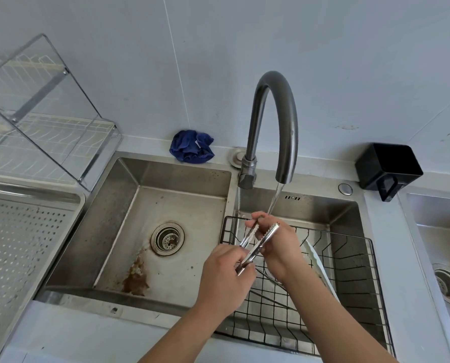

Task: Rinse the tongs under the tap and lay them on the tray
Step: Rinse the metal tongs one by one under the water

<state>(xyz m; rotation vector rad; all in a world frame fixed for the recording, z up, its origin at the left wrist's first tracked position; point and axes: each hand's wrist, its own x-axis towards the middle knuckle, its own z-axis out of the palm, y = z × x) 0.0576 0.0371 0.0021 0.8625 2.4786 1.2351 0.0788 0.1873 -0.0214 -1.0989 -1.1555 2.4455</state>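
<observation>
Water runs from the tap [272, 127]. Left hand [222, 280] grips the tongs [258, 244] by the hinge; right hand [276, 244] rubs the open arms.

Left hand [224, 280] and right hand [280, 248] grip tongs [269, 232] under the running tap [275, 100].

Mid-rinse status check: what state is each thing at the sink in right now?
tap, running
tongs, arms spread, tips at the stream, held by both hands
left hand, grips the hinge end
right hand, pinches one arm near its tip
tray, left of the sink, tongs not yet on it
wire rack, set in the right basin, holding a plate
blue cloth, crumpled behind the sink
</observation>
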